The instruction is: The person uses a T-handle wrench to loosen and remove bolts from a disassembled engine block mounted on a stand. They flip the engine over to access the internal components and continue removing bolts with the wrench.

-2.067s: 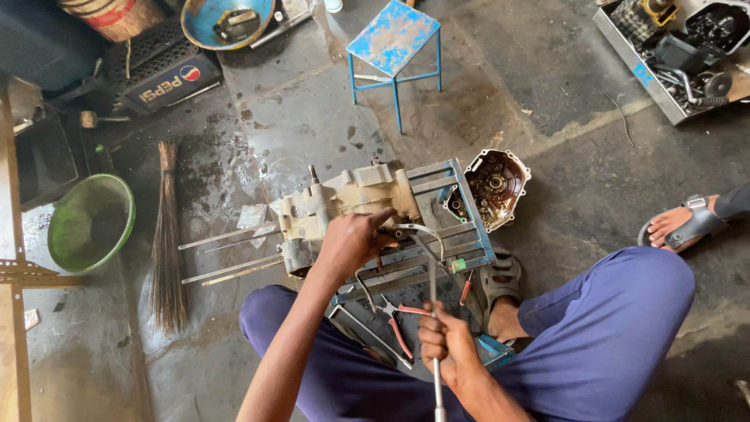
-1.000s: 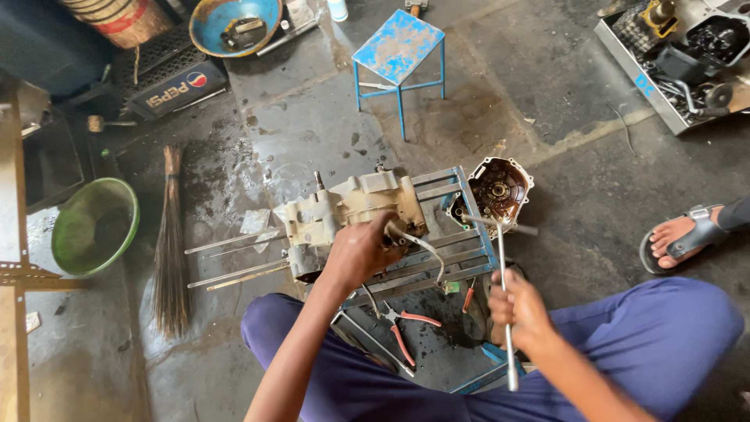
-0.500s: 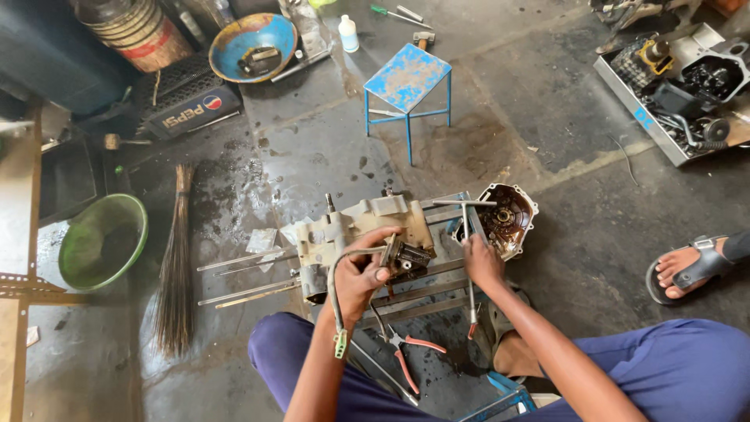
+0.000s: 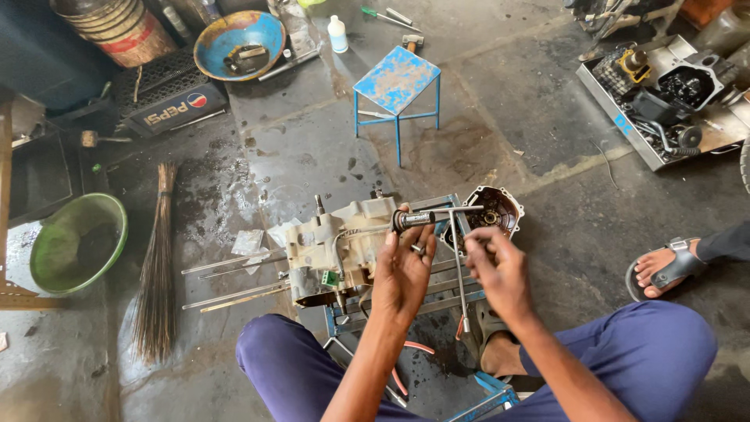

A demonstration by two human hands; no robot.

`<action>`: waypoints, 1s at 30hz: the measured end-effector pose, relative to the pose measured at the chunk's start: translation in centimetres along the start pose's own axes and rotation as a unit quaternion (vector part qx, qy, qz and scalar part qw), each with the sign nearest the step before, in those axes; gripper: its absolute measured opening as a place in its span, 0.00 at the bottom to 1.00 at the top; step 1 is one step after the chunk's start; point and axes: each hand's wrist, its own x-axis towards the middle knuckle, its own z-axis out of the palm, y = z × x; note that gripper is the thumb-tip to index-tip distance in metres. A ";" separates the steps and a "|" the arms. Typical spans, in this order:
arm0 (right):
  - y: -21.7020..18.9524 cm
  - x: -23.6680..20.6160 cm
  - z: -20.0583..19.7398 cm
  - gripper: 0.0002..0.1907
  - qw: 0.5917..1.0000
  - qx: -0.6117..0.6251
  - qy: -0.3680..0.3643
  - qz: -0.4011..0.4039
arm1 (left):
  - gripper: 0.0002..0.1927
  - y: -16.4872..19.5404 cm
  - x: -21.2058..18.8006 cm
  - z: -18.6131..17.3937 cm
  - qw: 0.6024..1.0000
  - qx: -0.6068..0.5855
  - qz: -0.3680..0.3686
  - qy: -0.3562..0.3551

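Now both hands have risen: my left hand grips the T-handle wrench over the engine case, my right hand pinches its shaft, hiding the tip.

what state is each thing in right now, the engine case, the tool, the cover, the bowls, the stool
grey metal engine case: lying on the blue frame, left hand on it
steel T-handle wrench: held by both hands, right hand at its shaft
round dark engine cover: off, open side up
green plastic basin: upright, dark liquid inside
blue metal bowl: upright, holds parts
blue metal stool: standing, bare top
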 end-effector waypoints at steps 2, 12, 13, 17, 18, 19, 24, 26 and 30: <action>-2.4 -1.3 0.6 0.09 0.995 -0.048 0.007 -0.084 | 0.35 -0.6 0.1 0.4 1.000 0.015 0.010 -0.012; -3.5 -0.9 0.9 0.12 0.976 -0.087 -0.011 -0.198 | 0.38 -1.8 -0.9 1.3 0.995 0.057 -0.036 -0.067; -3.0 -1.1 0.7 0.12 0.984 -0.064 -0.016 -0.167 | 0.38 -1.7 -1.0 1.3 0.994 0.067 -0.036 -0.074; -1.3 -2.1 -0.9 0.08 0.983 0.180 -0.036 -0.013 | 0.38 -0.7 -1.0 1.0 0.973 0.225 0.014 -0.041; -1.0 -2.5 -1.5 0.07 0.973 0.228 -0.037 0.022 | 0.37 -0.5 -0.9 0.9 0.956 0.293 0.026 -0.013; -0.8 -2.8 -2.1 0.06 0.959 0.274 -0.038 0.056 | 0.37 -0.4 -0.9 0.8 0.933 0.357 0.038 0.014; -0.6 -3.8 -3.8 0.10 0.923 0.371 -0.076 0.060 | 0.33 -0.6 -1.3 1.0 0.789 0.583 0.186 -0.051; -1.0 -3.5 -3.9 0.12 0.923 0.370 -0.086 0.060 | 0.32 -0.5 -1.5 1.5 0.686 0.674 0.264 -0.073; -2.0 -2.5 -4.2 0.14 0.927 0.352 -0.095 0.091 | 0.33 0.7 -1.9 2.6 0.574 0.730 0.356 -0.100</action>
